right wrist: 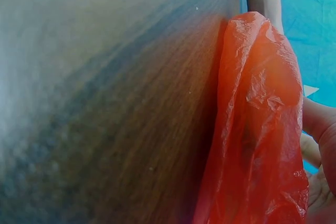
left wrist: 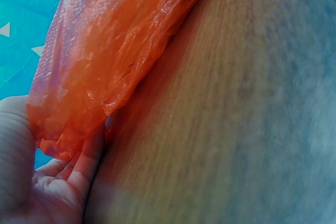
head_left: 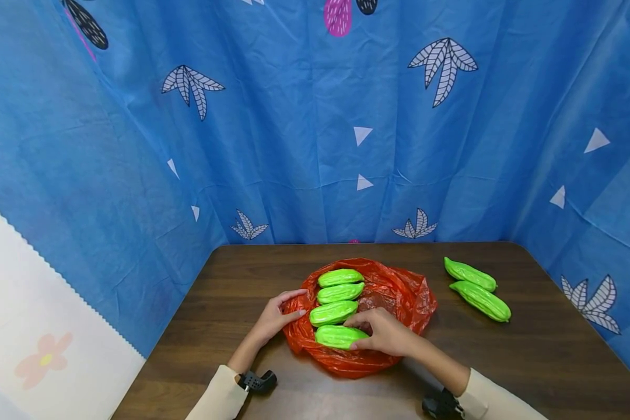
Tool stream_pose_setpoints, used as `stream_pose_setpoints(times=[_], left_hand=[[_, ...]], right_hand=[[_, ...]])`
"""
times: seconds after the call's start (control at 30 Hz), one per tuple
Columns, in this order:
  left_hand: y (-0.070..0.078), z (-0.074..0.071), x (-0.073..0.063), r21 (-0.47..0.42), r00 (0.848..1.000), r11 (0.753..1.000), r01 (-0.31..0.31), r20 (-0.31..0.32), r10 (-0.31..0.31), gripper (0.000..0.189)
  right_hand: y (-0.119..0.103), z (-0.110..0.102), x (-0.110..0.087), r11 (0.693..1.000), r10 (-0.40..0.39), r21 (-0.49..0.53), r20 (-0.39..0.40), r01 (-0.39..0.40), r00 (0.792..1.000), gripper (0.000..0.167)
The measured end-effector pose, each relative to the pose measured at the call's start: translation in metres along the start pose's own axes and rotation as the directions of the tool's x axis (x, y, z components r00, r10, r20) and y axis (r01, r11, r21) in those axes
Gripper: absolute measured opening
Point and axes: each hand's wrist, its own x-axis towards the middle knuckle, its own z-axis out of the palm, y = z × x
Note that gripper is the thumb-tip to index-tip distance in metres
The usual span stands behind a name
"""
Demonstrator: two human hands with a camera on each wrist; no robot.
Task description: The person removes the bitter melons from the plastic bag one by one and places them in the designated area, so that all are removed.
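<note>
A red plastic bag point(head_left: 399, 291) lies spread wide on the table, with several bright green, ridged bitter melons point(head_left: 333, 312) in a column inside it. My left hand point(head_left: 272, 318) holds the bag's left rim; in the left wrist view the red film point(left wrist: 121, 40) passes between thumb and fingers. With thumb and fingers, my right hand point(head_left: 383, 333) grips the right end of the nearest bitter melon point(head_left: 337, 336), which rests in the bag. From the right wrist, the bag's side point(right wrist: 257, 119) hides that melon and part of the hand.
Two more bitter melons point(head_left: 480, 300) lie side by side on the brown wooden table point(head_left: 551, 356), right of the bag. A blue patterned curtain point(head_left: 304, 134) hangs behind the table and along its sides. A white cloth point(head_left: 31, 315) with a flower shows at the left.
</note>
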Motion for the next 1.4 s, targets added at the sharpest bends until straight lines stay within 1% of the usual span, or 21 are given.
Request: stream_pose_setpoints(times=[0.23,0.47,0.63,0.8,0.83,0.93,1.03,1.07,1.17,1.23,1.4], left_hand=[[0.000,0.001,0.000,-0.008,1.000,1.000,-0.030,-0.003,0.030,0.049],[0.001,0.001,0.000,-0.025,1.000,0.999,-0.028,-0.001,0.028,0.051],[0.000,0.001,-0.001,0.007,1.000,1.000,-0.030,0.001,0.030,0.050],[0.000,0.000,-0.001,0.026,1.000,1.000,-0.017,-0.007,0.017,0.050],[0.000,0.000,-0.001,0.025,1.000,1.000,-0.015,-0.007,0.015,0.050],[0.015,0.000,-0.004,0.032,1.000,0.999,-0.019,0.004,0.018,0.050],[0.017,0.001,-0.004,0.034,1.000,0.999,-0.023,-0.002,0.023,0.051],[0.017,0.002,-0.004,0.034,1.000,0.999,-0.020,-0.006,0.020,0.051],[0.001,0.003,0.000,0.027,0.999,0.999,-0.022,-0.024,0.023,0.051],[0.000,0.002,0.001,0.025,0.999,0.999,-0.029,-0.022,0.030,0.051],[-0.002,0.001,0.000,0.016,1.000,1.000,-0.016,-0.016,0.016,0.049]], right_hand=[[0.000,0.001,-0.002,1.000,-0.005,0.017,-0.020,0.005,1.000,0.039],[0.000,-0.001,-0.004,0.999,-0.030,0.013,-0.051,0.031,0.998,0.038],[-0.001,-0.001,-0.007,0.999,-0.031,0.026,-0.061,0.032,0.998,0.037],[-0.002,-0.002,-0.009,0.999,-0.031,0.021,-0.086,0.033,0.996,0.037],[-0.003,-0.002,-0.009,0.999,-0.031,0.017,-0.093,0.033,0.995,0.037],[-0.004,-0.003,-0.010,0.999,-0.035,0.009,-0.105,0.036,0.994,0.038],[-0.003,-0.004,-0.011,0.999,-0.040,0.005,-0.119,0.040,0.992,0.038],[-0.003,-0.004,-0.011,0.999,-0.041,0.003,-0.124,0.041,0.991,0.039],[-0.004,-0.006,-0.012,0.999,-0.045,-0.005,-0.146,0.045,0.988,0.039],[-0.005,-0.008,-0.013,0.999,-0.051,-0.013,-0.159,0.049,0.986,0.039],[-0.009,-0.012,-0.015,0.997,-0.076,-0.033,-0.194,0.071,0.978,0.041]])
